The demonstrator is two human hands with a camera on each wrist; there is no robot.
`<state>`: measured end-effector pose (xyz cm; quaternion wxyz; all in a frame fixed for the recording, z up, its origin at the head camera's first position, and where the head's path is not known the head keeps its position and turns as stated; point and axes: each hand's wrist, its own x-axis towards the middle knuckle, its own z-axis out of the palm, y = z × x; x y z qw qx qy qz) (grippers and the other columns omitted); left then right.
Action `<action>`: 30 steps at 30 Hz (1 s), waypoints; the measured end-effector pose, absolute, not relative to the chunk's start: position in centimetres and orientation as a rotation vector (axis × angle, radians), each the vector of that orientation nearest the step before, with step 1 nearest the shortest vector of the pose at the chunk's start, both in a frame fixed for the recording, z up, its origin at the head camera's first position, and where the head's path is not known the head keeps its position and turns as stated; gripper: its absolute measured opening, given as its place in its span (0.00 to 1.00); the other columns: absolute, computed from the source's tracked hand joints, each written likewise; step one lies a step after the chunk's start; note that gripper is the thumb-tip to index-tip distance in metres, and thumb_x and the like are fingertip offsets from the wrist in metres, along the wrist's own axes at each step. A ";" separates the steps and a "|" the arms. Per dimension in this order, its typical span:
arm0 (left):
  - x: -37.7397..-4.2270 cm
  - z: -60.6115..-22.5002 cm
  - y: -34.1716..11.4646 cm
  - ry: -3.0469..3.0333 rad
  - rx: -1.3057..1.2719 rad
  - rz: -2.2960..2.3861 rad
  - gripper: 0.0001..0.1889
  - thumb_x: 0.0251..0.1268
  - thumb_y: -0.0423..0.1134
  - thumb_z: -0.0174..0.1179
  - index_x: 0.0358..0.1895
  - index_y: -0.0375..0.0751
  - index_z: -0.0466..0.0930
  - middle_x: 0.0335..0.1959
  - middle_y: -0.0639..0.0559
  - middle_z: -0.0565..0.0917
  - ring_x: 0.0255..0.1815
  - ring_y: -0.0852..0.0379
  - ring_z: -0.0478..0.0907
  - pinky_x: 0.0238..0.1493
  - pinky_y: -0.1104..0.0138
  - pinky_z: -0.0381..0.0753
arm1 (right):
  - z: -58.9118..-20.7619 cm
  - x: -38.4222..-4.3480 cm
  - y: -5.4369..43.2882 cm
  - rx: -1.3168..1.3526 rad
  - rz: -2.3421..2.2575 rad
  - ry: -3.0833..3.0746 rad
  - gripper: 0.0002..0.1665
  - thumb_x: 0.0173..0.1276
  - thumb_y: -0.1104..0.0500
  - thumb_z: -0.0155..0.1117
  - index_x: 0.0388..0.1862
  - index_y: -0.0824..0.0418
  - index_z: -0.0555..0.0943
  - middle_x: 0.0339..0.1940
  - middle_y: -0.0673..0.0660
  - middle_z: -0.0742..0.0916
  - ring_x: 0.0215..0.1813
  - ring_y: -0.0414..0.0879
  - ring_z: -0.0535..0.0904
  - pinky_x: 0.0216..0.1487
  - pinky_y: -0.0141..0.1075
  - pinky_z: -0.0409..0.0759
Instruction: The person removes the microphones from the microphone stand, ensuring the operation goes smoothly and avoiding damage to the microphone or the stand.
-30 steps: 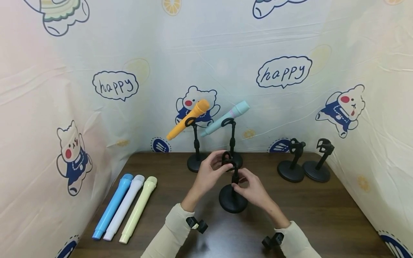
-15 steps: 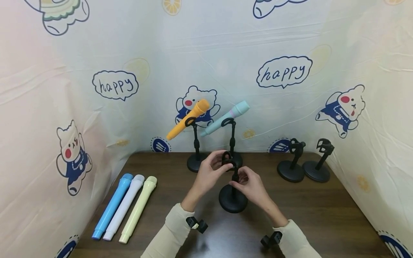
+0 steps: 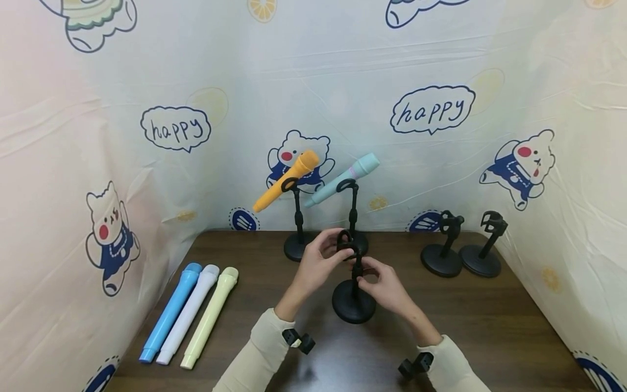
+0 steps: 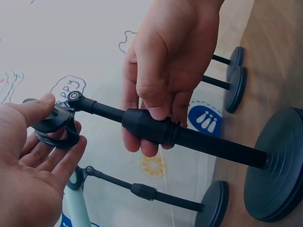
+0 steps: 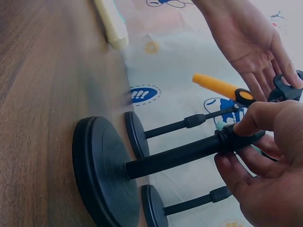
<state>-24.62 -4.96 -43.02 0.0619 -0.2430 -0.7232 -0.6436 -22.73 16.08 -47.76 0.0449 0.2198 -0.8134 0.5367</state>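
A black desktop microphone stand (image 3: 354, 306) stands on the table in the middle of the head view. My left hand (image 3: 317, 262) holds the clip (image 4: 71, 135) at its top, thumb on one side and fingers beneath. Around the thick collar (image 4: 147, 126) halfway up the pole, the thumb and fingers of my right hand (image 3: 384, 286) are pinched. The round base (image 5: 102, 165) sits flat on the wood, and the clip has no microphone in it. Behind it, an orange microphone (image 3: 284, 182) and a mint-green microphone (image 3: 343, 179) rest tilted in the clips of two taller stands.
On the left of the table (image 3: 274, 359) lie a blue microphone (image 3: 171, 313), a white microphone (image 3: 188, 316) and a yellow microphone (image 3: 209, 318), side by side. Two shorter stands (image 3: 443, 258) are at the back right. A printed cloth (image 3: 343, 71) hangs behind and along both sides.
My right hand's fingers have shifted at the collar, rising slightly and then coming back down to the right. The left hand and the stand have stayed in place.
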 end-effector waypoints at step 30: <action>-24.4 -46.3 -4.9 -2.179 -0.693 -2.032 0.25 0.72 0.35 0.71 0.68 0.40 0.77 0.61 0.44 0.84 0.63 0.48 0.84 0.66 0.67 0.83 | -48.0 -22.5 16.3 0.620 1.647 -2.462 0.22 0.72 0.73 0.67 0.63 0.60 0.83 0.57 0.59 0.90 0.59 0.56 0.86 0.66 0.55 0.84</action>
